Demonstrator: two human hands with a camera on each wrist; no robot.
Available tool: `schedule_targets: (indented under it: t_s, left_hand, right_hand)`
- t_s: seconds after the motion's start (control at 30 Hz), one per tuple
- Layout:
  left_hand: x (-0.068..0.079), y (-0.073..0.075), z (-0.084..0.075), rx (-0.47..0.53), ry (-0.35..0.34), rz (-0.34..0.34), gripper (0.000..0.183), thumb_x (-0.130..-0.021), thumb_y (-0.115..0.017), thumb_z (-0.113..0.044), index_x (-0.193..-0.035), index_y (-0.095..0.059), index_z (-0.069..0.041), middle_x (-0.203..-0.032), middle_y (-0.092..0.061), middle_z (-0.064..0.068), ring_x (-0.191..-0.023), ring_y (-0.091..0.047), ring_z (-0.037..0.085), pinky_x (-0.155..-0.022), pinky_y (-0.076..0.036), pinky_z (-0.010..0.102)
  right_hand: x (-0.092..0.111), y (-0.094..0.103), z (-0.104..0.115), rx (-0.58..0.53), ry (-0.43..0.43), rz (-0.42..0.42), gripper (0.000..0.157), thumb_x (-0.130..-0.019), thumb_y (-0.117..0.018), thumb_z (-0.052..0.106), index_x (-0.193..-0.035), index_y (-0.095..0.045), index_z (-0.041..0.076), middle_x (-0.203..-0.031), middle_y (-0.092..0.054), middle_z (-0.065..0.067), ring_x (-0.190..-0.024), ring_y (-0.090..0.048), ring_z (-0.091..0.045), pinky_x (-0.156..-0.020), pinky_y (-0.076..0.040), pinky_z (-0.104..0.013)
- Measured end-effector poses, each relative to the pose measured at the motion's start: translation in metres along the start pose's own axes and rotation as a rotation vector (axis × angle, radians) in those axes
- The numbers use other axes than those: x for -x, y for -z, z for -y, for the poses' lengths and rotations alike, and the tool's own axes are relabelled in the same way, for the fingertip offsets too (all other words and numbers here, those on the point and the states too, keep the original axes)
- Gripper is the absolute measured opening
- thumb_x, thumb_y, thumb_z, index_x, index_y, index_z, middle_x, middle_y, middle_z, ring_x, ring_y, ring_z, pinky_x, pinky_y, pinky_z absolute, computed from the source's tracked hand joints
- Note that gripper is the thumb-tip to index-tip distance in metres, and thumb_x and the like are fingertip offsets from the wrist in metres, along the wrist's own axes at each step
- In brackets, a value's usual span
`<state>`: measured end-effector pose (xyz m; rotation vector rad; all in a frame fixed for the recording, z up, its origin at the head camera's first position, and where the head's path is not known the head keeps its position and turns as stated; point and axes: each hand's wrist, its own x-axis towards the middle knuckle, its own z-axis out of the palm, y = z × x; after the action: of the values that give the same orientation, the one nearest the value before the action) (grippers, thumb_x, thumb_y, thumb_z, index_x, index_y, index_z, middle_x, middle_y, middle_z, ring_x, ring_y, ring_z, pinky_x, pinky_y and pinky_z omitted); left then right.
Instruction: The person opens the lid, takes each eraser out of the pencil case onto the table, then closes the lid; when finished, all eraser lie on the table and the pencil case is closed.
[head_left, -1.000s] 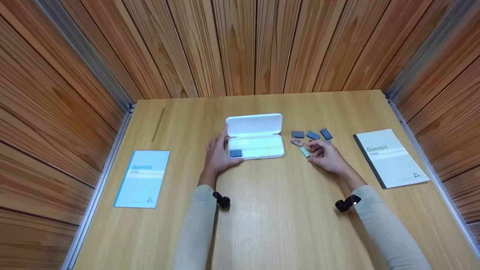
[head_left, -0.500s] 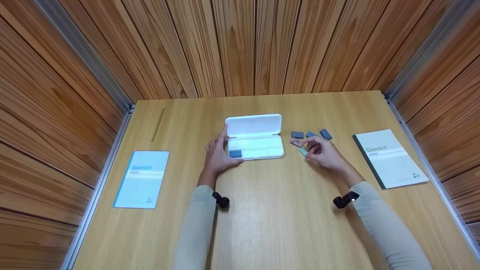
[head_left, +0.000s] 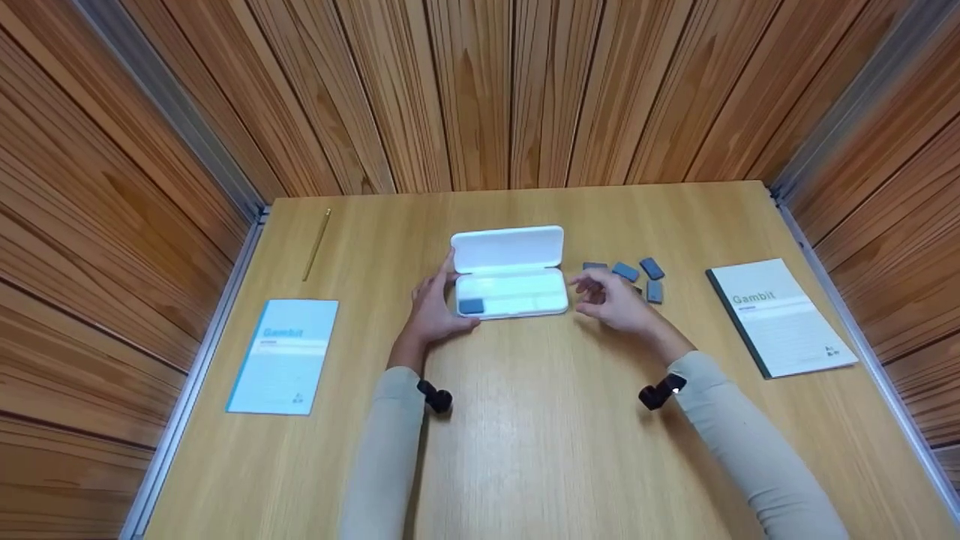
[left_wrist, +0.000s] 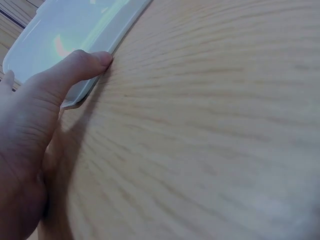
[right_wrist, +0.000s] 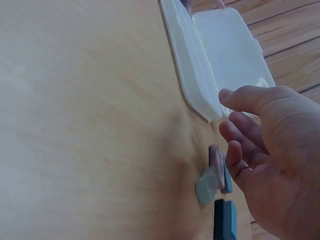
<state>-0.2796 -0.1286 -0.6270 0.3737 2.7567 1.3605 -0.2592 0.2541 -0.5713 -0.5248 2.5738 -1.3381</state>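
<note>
An open white pencil case (head_left: 508, 250) lies mid-table, its lid raised at the back. My left hand (head_left: 433, 306) grips its left end, the thumb on the front edge in the left wrist view. One dark blue eraser-like block (head_left: 471, 306) sits in the case's front left corner. Just off the case's right end, my right hand (head_left: 619, 306) hovers with loosely bent fingers; nothing shows between thumb and index. Beneath it, the right wrist view has a pale green block (right_wrist: 206, 187) and a pinkish block (right_wrist: 215, 156) on the table. Several dark blue blocks (head_left: 625, 271) lie behind and beside that hand.
A white notebook with a dark spine (head_left: 780, 319) lies at the right. To the left are a pale blue notebook (head_left: 283, 360) and, farther back, a slim gold-coloured pencil (head_left: 316, 246). Wooden panel walls (head_left: 480, 97) rise around the table.
My right hand has moved left, from over the blocks to beside the case's right end. A dark block it partly covered now shows fully. My left hand keeps its grip on the case.
</note>
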Motion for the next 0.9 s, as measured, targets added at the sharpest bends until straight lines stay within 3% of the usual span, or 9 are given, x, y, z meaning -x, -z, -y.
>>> schedule_targets:
  t_s: [0.33,0.9]
  left_hand:
    - [-0.001,0.005,0.001,0.048,0.010,0.032,0.140,-0.081,-0.104,-0.029,-0.183,-0.008,-0.035,-0.163,-0.067,0.003,-0.165,-0.040,0.034,-0.141,-0.008,0.065]
    - [0.001,0.005,-0.004,0.055,0.099,0.037,0.138,-0.083,-0.103,-0.030,-0.181,-0.008,-0.047,-0.167,-0.063,-0.001,-0.164,-0.037,0.035,-0.141,-0.012,0.069]
  right_hand:
    - [-0.020,-0.027,0.030,-0.034,-0.005,0.082,0.040,-0.107,-0.075,0.006,-0.146,-0.068,0.009,-0.141,-0.072,-0.019,-0.127,-0.068,-0.037,-0.103,-0.053,-0.039]
    - [-0.050,-0.072,0.059,-0.045,0.091,0.156,0.045,-0.107,-0.073,0.006,-0.151,-0.066,0.006,-0.145,-0.074,-0.018,-0.133,-0.068,-0.040,-0.109,-0.056,-0.052]
